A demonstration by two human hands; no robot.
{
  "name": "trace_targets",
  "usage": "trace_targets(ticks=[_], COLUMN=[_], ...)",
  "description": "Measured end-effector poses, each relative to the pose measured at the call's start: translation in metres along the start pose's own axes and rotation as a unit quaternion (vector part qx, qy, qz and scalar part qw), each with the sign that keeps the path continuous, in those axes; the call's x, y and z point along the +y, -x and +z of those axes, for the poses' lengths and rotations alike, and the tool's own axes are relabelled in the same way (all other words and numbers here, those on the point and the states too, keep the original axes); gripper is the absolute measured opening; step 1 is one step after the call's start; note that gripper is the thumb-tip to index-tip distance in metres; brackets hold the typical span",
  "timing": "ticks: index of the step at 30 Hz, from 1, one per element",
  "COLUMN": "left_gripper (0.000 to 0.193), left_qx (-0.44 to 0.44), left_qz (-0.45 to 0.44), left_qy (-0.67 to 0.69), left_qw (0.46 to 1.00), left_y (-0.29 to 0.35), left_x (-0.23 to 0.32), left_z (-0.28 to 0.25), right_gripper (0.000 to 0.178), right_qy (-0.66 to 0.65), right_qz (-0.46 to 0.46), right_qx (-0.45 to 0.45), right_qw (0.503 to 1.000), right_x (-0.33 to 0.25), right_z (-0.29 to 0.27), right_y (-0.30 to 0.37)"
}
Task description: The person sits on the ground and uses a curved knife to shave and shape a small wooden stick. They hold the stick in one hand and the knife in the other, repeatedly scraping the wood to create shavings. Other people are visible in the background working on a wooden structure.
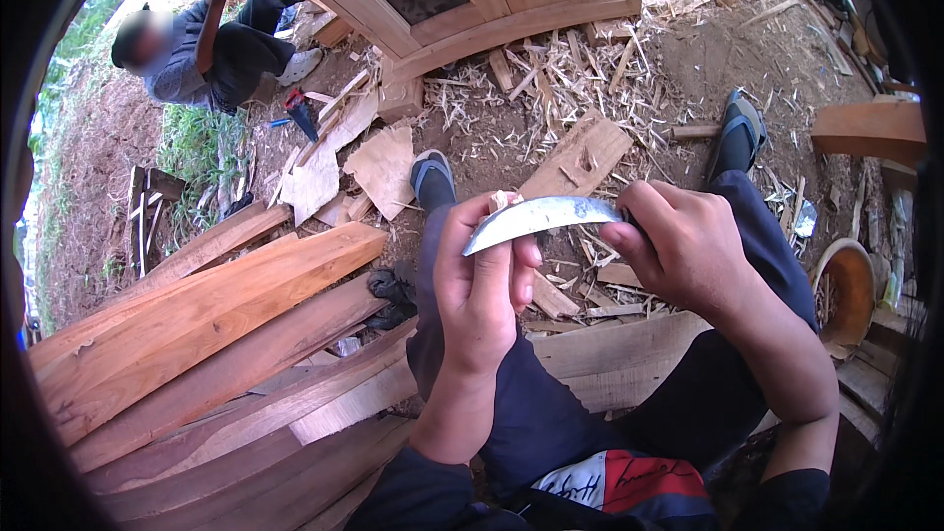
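Note:
A curved, silvery knife blade (543,217), shaped like a small sickle, lies crosswise in front of me. My right hand (688,248) is closed round its dark handle end, which the fingers mostly hide. My left hand (479,287) is closed at the other end of the blade, its thumb against the metal and its fingers curled behind. A small pale piece of wood (502,201) pokes up between the left fingers, next to the blade's upper edge. How much more of it lies in the hand is hidden.
Long timber boards (246,285) are stacked at my left. A wooden panelled frame (492,25) stands ahead, among wood shavings (551,79). A flat board (580,152) lies between my feet. An orange-brown tub (844,290) sits at right. Another person (221,49) crouches far left.

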State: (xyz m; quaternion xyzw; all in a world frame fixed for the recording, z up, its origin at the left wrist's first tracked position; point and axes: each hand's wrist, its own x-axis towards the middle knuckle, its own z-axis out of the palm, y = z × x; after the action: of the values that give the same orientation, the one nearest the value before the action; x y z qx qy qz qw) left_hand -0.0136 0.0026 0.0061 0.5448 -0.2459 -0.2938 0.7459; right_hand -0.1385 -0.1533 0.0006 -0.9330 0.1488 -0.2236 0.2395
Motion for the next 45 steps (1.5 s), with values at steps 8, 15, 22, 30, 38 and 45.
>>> trace_targets(ticks=[8, 15, 22, 30, 38, 45], left_gripper=[0.033, 0.04, 0.042, 0.041, 0.037, 0.027], left_qx=[-0.012, -0.025, -0.012, 0.005, 0.045, 0.041], left_qz=[0.018, 0.013, 0.027, 0.026, 0.121, 0.156], left_qy=[-0.03, -0.042, -0.059, -0.077, -0.229, -0.259], left_qw=[0.999, 0.999, 0.998, 0.997, 0.965, 0.952], left_y=[0.0, 0.003, 0.003, 0.004, 0.004, -0.006], left_x=[-0.004, 0.001, -0.004, -0.003, -0.011, -0.011], left_z=[-0.004, -0.001, -0.001, 0.004, 0.005, 0.012], right_gripper=[0.029, 0.022, 0.048, 0.06, 0.055, 0.062], right_qy=[0.021, 0.009, 0.053, 0.095, 0.19, 0.242], right_qz=[-0.014, -0.018, -0.049, -0.096, -0.095, -0.086], right_qx=[0.017, 0.043, 0.025, 0.016, 0.073, 0.095], right_qw=[1.0, 0.999, 0.997, 0.991, 0.975, 0.962], right_x=[-0.003, -0.002, -0.001, -0.002, -0.007, 0.001], right_z=[0.0, 0.003, 0.003, 0.006, 0.003, 0.006], right_y=[-0.001, -0.002, 0.0, 0.002, 0.005, -0.003])
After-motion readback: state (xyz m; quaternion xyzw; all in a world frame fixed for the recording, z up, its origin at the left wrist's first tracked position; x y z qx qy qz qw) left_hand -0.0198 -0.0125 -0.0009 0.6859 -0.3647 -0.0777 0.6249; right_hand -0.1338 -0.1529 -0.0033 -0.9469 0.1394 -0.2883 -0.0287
